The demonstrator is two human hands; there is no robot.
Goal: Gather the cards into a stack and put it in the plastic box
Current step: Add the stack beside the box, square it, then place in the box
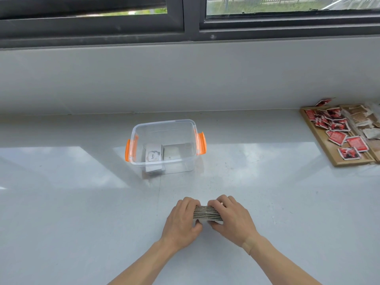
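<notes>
Both hands (207,220) around edge-up stack (207,212)

Looks like a break corner or pantry spot in an office or home, beside a window. Shown by a long, glossy pale grey table (82,202) running along a plain grey wall (144,79), under a dark-framed sliding window (191,19) with greenery and a railing outside. Also by a wooden tray (320,140) at the far right, filled with red sachets (337,137) and pale tea-bag packets (359,117). Hard to tell between home and workplace; bare and tidy, lit by daylight.
</notes>
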